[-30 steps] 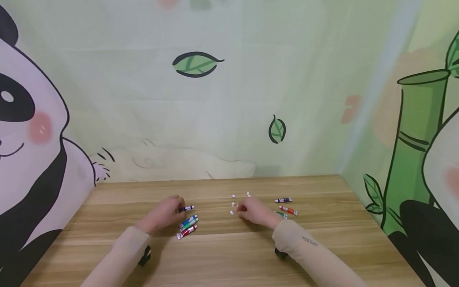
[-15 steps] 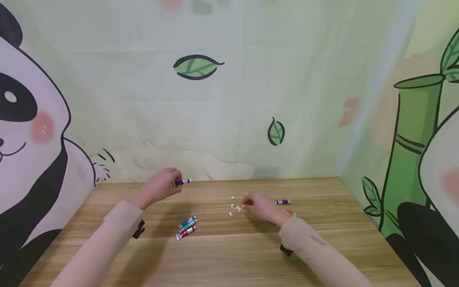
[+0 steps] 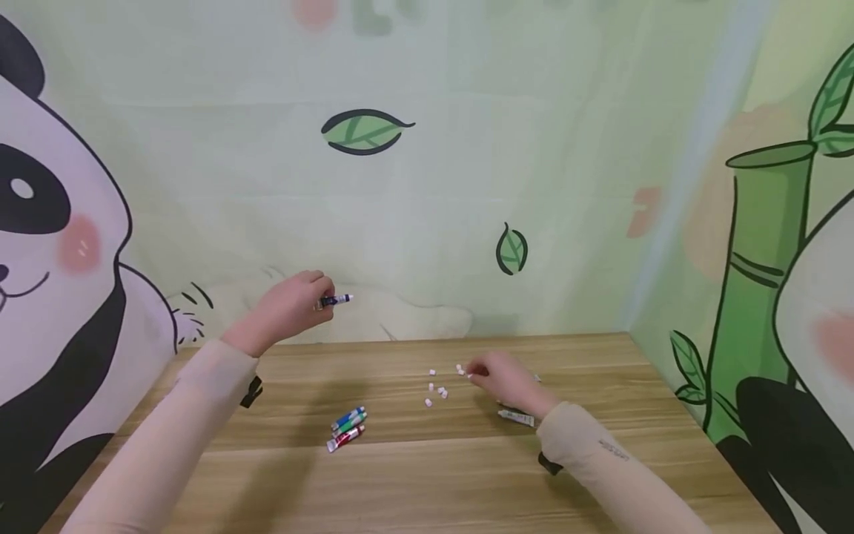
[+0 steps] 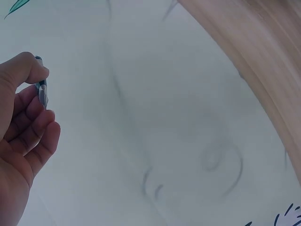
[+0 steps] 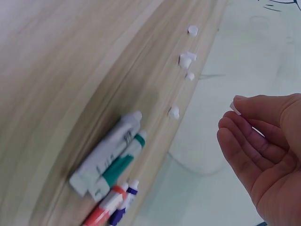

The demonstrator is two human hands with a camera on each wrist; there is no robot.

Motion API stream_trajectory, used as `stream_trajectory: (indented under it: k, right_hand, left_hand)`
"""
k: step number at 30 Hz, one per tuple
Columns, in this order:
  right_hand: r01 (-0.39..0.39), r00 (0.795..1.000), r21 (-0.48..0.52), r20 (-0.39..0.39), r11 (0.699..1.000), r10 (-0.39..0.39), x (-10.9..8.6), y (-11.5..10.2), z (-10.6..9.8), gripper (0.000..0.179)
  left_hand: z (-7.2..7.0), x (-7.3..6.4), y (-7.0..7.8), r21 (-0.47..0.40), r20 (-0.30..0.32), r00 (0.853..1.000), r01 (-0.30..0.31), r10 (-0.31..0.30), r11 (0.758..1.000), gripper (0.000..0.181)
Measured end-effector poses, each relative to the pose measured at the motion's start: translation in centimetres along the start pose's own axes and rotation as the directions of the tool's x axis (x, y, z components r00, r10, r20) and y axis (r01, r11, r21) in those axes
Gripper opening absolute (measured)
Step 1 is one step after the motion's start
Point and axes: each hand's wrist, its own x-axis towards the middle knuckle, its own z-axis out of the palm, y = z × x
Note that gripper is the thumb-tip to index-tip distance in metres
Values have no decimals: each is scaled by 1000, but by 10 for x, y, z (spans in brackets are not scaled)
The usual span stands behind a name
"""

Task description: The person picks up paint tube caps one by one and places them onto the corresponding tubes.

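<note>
My left hand is raised above the table's back part, pinching a small dark blue-and-white paint tube between thumb and fingers. In the left wrist view the tube shows between the thumb and bent fingers. Farther right and lower, my right hand pinches a small white cap between thumb and forefinger. Several similar white caps lie scattered on the table just left of it. Below the right hand in the head view lies a whitish tube.
Blue, green and red tubes lie together at left-centre of the wooden table. In the right wrist view, green, orange and purple tubes lie beside the whitish one. A printed cloth backdrop stands behind the table.
My left hand has lifted the dark blue tube up off the table. The right hand has moved slightly right, and caps it covered before now show on the table.
</note>
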Motion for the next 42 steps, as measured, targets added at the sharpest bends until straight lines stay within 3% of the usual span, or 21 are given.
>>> stream_trajectory:
  k: [7, 12, 18, 22, 27, 33, 42]
  right_hand:
    - [33, 997, 15, -67, 999, -32, -5, 5, -19, 10]
    - [36, 983, 36, -179, 999, -29, -10, 1, -39, 13]
    - [35, 935, 92, -355, 995, 0, -10, -6, -70, 17]
    - [57, 908, 125, -420, 991, 1, -11, -12, -94, 19]
    - [83, 893, 175, -451, 981, 5, -17, -21, -118, 22]
    - [88, 876, 211, -481, 974, 25, -23, -34, -134, 23]
    - [143, 891, 282, -455, 949, 1, -21, -57, -131, 24]
  left_hand:
    - [-6, 4, 9, -14, -7, 1000, -13, 13, 1000, 17]
    - [-10, 5, 16, -15, -19, 1000, -24, 24, 1000, 16]
    - [-14, 8, 23, -2, -59, 996, -62, 62, 998, 15]
    - [-18, 8, 28, 15, -96, 991, -88, 89, 996, 14]
    - [-24, 7, 34, 25, -129, 984, -118, 120, 993, 13]
    - [-36, 9, 42, 33, -190, 966, -171, 174, 985, 13]
    - [-45, 9, 58, 55, -213, 953, -211, 218, 976, 14]
